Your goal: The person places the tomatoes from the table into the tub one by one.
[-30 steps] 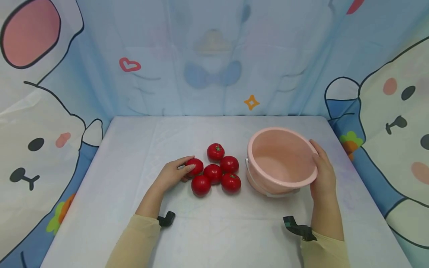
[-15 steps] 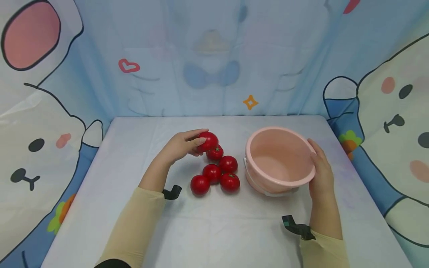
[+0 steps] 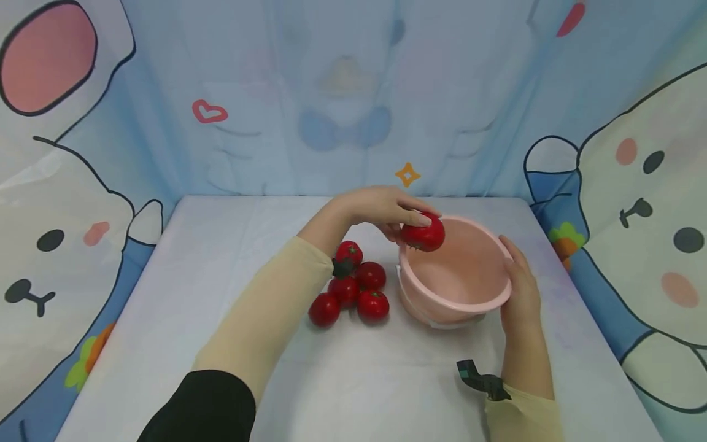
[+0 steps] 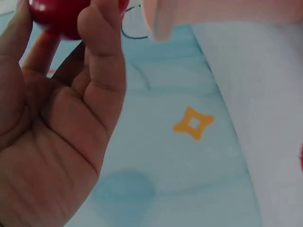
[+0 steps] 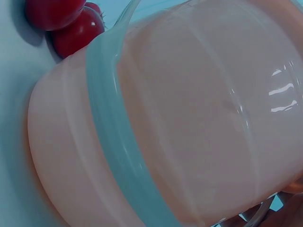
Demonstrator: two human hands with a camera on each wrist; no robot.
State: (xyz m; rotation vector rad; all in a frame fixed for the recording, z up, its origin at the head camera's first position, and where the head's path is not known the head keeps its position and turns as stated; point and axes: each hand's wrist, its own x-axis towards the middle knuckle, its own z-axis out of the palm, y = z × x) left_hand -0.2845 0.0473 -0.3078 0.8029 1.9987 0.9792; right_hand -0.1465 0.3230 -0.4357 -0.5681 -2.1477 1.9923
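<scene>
A red tomato is pinched between the thumb and fingers of my left hand, over the left rim of a pink bucket. In the left wrist view the same tomato sits at the fingertips, beside the bucket's rim. My right hand grips the bucket's right side, thumb at the rim and fingers along the outer wall. The bucket tilts slightly toward me, and its visible inside holds nothing. In the right wrist view the bucket wall fills most of the picture, crossed by its pale handle.
Several more tomatoes lie clustered on the white-covered table, left of the bucket; the left forearm passes over part of them. A blue cartoon curtain hangs behind the table and along its sides.
My left hand has picked up the leftmost tomato, lifted it and carried it right to the bucket's rim. The right hand has kept its hold on the bucket.
</scene>
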